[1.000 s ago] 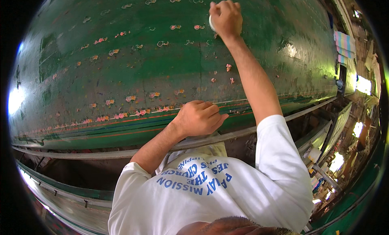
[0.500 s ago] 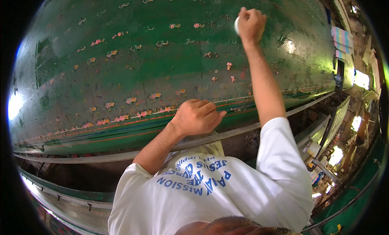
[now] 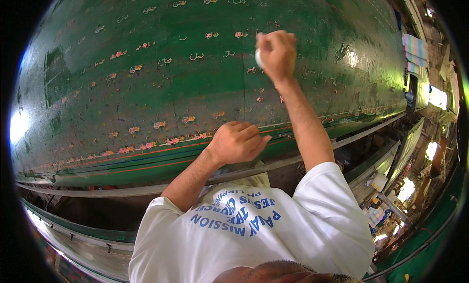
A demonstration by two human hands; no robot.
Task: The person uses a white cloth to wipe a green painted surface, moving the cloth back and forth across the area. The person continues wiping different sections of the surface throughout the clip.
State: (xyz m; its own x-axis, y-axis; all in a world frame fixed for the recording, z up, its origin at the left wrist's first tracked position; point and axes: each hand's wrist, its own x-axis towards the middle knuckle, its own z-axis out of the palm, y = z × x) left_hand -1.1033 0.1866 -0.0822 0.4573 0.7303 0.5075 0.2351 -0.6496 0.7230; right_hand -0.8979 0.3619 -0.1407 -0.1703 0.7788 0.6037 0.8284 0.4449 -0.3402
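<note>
A long green table (image 3: 205, 87) stretches before me, its surface dotted with rows of small pink, yellow and white printed marks (image 3: 159, 125). Over its right-hand part my right hand (image 3: 279, 54) is closed on a white piece with a rounded edge (image 3: 259, 59); the fingers cover most of it and its kind is unclear. Small pinkish crumpled bits (image 3: 259, 99) lie on the green surface just below that hand. My left hand (image 3: 239, 142) rests by the near edge of the table, curled into a loose fist with the thumb out. No object shows in it.
A narrow grey rail (image 3: 141, 190) runs along the near side, between me and the table. A striped cloth (image 3: 415, 51) hangs at the far right end. Another long table (image 3: 93, 252) stands at the lower left, and clutter (image 3: 378, 181) lies to the right.
My right hand has moved left and nearer to me over the table, with the white piece still in it. The left hand has stayed in place.
</note>
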